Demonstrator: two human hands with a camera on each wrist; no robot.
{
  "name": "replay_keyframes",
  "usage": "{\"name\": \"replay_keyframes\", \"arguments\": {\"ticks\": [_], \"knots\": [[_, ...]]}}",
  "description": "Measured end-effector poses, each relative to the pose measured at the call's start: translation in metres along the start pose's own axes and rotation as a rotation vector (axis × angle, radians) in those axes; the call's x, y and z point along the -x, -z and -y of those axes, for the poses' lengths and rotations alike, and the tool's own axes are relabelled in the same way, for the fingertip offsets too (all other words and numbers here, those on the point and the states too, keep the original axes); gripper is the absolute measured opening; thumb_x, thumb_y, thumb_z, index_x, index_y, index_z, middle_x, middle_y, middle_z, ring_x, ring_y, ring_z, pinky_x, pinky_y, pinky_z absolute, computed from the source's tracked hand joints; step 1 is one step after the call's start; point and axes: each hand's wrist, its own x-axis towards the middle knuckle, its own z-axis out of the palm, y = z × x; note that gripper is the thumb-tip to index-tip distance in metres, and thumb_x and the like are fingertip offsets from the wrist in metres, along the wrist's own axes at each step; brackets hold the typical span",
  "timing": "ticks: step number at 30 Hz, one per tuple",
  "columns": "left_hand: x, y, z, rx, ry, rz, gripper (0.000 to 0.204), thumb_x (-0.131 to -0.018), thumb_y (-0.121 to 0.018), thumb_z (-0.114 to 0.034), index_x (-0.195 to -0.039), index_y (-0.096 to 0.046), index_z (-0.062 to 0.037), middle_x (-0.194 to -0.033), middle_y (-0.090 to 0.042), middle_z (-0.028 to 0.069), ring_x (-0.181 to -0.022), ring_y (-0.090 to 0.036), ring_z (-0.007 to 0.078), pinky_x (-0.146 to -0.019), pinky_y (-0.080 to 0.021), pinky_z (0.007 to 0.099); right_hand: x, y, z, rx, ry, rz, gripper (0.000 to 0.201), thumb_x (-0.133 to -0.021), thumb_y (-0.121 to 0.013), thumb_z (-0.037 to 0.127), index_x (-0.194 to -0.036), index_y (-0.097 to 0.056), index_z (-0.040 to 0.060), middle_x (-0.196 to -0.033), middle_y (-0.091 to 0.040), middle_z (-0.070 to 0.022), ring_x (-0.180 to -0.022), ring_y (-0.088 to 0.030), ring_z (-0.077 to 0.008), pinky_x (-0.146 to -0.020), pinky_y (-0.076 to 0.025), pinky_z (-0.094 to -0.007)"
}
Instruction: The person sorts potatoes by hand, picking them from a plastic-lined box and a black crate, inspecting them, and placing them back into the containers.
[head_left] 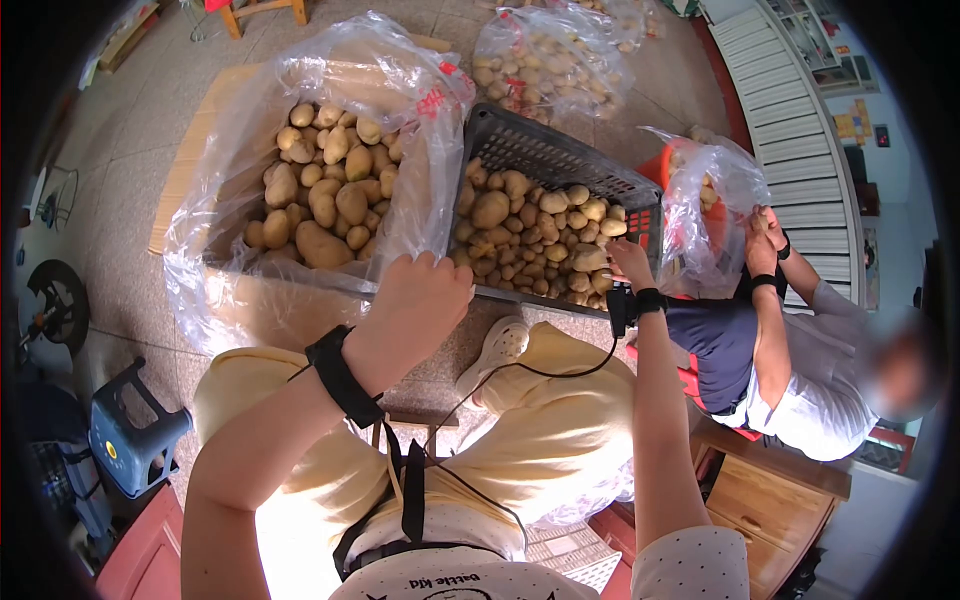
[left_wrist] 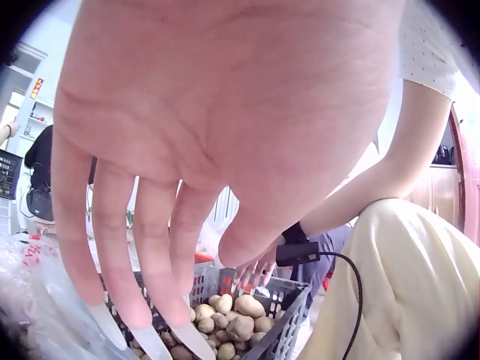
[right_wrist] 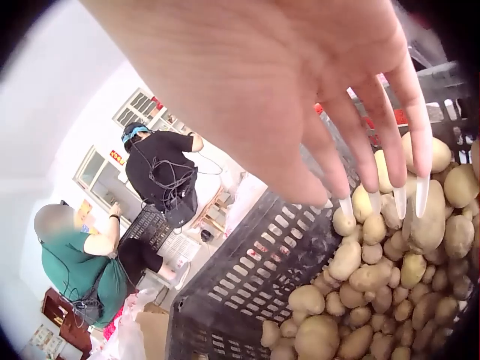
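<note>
A black plastic crate (head_left: 570, 150) holds many small potatoes (head_left: 530, 225). To its left, larger potatoes (head_left: 325, 200) fill a cardboard box lined with a clear plastic bag (head_left: 415, 150). My left hand (head_left: 415, 310) hovers near the front edges of box and crate; in the left wrist view its palm is bare and its fingers stretch loosely downward. Over the crate's right end is my right hand (head_left: 630, 265). The right wrist view shows its long-nailed fingers (right_wrist: 360, 142) extended, with nails right at a large potato (right_wrist: 427, 221) and nothing gripped.
Behind the crate lie clear bags of potatoes (head_left: 545, 70). At the right, a seated person (head_left: 800, 350) handles something beside a bagged red container (head_left: 700, 210). A blue stool (head_left: 135, 430) stands at the left. A cable (head_left: 575, 372) runs from my right wrist across my lap.
</note>
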Motion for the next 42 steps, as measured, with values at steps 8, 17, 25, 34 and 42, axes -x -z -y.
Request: {"name": "replay_keyframes", "arguments": {"ticks": [8,17,25,34,42], "knots": [[-0.004,0.004,0.008,-0.014,0.025,-0.051,0.017,-0.084,-0.060,-0.023,-0.081,-0.059,-0.0067,-0.072,-0.058,0.0045,-0.072,-0.059,0.0213,-0.062,-0.047,0.0351,-0.034,0.030,-0.058,-0.199,0.014,-0.109,0.033,-0.089,-0.050,0.032,-0.115,-0.063,0.0146,-0.097,-0.063,0.0000,-0.082,-0.059,-0.0145,-0.064,-0.053,-0.0360],[-0.005,-0.001,0.006,-0.037,0.019,0.000,0.016,-0.084,-0.060,-0.023,-0.081,-0.059,-0.0074,-0.072,-0.058,0.0040,-0.072,-0.059,0.0208,-0.062,-0.047,0.0347,-0.059,0.021,-0.126,0.303,0.192,-0.178,0.026,-0.079,-0.060,0.023,-0.098,-0.070,0.0084,-0.092,-0.069,-0.0160,-0.093,-0.066,-0.0311,-0.081,-0.051,-0.0385],[-0.005,-0.008,0.004,0.012,0.008,0.085,0.016,-0.085,-0.058,-0.022,-0.081,-0.060,-0.0070,-0.073,-0.058,0.0045,-0.073,-0.059,0.0214,-0.065,-0.047,0.0347,-0.092,-0.003,-0.149,0.582,0.065,0.061,0.052,-0.069,-0.076,0.026,-0.113,-0.060,0.0023,-0.102,-0.068,-0.0148,-0.086,-0.067,-0.0243,-0.073,-0.054,-0.0366],[-0.011,-0.013,0.009,0.006,0.026,0.118,0.015,-0.085,-0.059,-0.021,-0.080,-0.059,-0.0069,-0.073,-0.058,0.0046,-0.073,-0.058,0.0214,-0.065,-0.046,0.0346,-0.101,-0.013,-0.137,0.814,-0.110,0.121,0.073,-0.059,-0.083,0.032,-0.119,-0.055,0.0010,-0.106,-0.066,-0.0178,-0.100,-0.063,-0.0314,-0.086,-0.050,-0.0387],[-0.015,-0.014,0.010,0.008,0.039,0.135,0.014,-0.084,-0.060,-0.021,-0.079,-0.059,-0.0071,-0.071,-0.057,0.0043,-0.072,-0.057,0.0212,-0.064,-0.046,0.0344,-0.075,-0.032,-0.065,0.976,-0.306,0.104,0.082,-0.068,-0.078,0.028,-0.137,-0.037,0.0082,-0.131,-0.053,-0.0134,-0.127,-0.044,-0.0330,-0.099,-0.042,-0.0472]]}}
